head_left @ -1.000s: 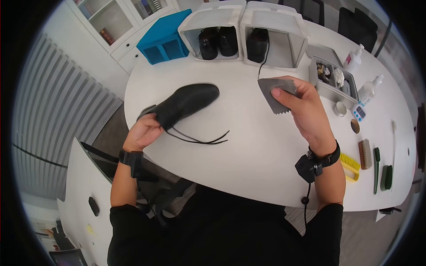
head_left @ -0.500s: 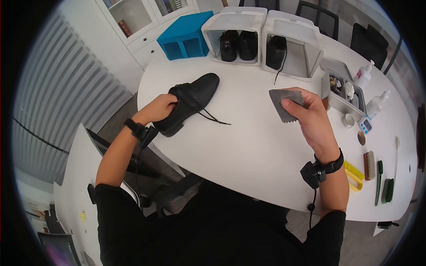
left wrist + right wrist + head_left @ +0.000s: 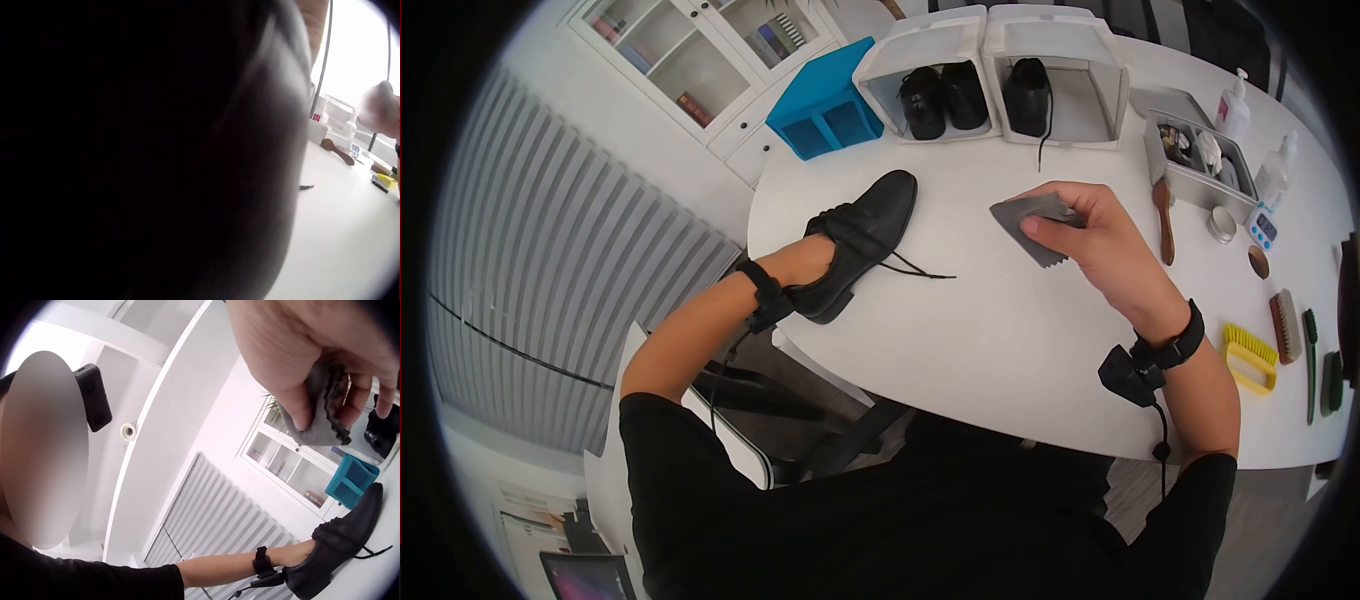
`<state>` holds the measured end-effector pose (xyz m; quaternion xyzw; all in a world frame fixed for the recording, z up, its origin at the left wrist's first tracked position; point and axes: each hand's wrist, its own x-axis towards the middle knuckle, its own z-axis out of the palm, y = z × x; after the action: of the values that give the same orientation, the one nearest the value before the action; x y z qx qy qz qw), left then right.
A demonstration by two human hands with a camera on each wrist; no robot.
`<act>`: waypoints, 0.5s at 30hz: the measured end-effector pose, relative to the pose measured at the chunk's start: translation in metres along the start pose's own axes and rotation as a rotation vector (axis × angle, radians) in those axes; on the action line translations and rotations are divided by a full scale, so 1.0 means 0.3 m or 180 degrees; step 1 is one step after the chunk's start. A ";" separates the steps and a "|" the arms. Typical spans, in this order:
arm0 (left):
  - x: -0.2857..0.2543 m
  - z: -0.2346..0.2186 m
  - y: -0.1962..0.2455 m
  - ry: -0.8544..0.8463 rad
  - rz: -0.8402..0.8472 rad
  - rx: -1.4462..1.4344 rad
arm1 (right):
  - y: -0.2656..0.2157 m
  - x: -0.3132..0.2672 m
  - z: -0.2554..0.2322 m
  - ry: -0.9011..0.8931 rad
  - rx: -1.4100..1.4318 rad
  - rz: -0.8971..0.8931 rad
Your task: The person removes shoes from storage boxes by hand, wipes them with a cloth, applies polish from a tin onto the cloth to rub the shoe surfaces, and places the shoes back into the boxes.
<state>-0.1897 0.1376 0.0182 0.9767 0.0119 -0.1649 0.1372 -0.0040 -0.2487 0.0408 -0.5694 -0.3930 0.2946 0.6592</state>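
A black lace-up shoe (image 3: 882, 215) has its toe towards the back of the table, its loose lace trailing to the right. My left hand (image 3: 805, 260) reaches into the shoe's opening, its fingers hidden inside. In the left wrist view the dark shoe (image 3: 275, 125) fills most of the picture. Between thumb and fingers, my right hand (image 3: 1108, 245) pinches a grey cloth (image 3: 1012, 218) with a zigzag edge, apart from the shoe. The right wrist view shows the cloth (image 3: 315, 433) folded in the fingers.
White shoe boxes (image 3: 930, 47) with black shoes inside stand at the back, beside a blue box (image 3: 812, 95). To the right are a metal case (image 3: 1195, 185), a wooden-handled tool (image 3: 1164, 222), a round tin (image 3: 1222, 226), bottles (image 3: 1232, 108) and a yellow brush (image 3: 1250, 358) among other brushes.
My left hand has gone from the shoe's heel end deeper into its opening, and the shoe has turned more towards the back. The right hand still pinches the cloth. The head view has shifted.
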 end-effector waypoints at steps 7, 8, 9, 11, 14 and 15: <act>0.028 0.024 0.069 0.0784 0.0075 0.0207 | -0.023 -0.004 0.001 0.0055 0.0022 -0.0041; 0.037 0.028 0.094 0.0811 0.0079 0.0195 | -0.022 -0.001 -0.005 0.0134 0.0027 -0.0095; 0.056 0.040 0.122 0.1226 0.0269 0.0037 | -0.022 0.001 -0.010 0.0213 0.0031 -0.0146; 0.092 0.016 0.251 0.1670 0.0473 -0.0141 | -0.028 -0.001 -0.016 0.0224 0.0040 -0.0179; 0.142 -0.036 0.450 0.2136 0.0898 -0.0581 | -0.049 -0.007 -0.034 0.0229 -0.0040 -0.0308; 0.165 -0.039 0.497 0.2452 0.1019 -0.0822 | -0.063 -0.010 -0.046 0.0241 -0.0113 -0.0409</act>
<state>-0.1289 -0.0038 0.0521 0.9312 -0.0689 0.2377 0.2676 0.0051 -0.2617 0.0583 -0.5654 -0.4087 0.2229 0.6809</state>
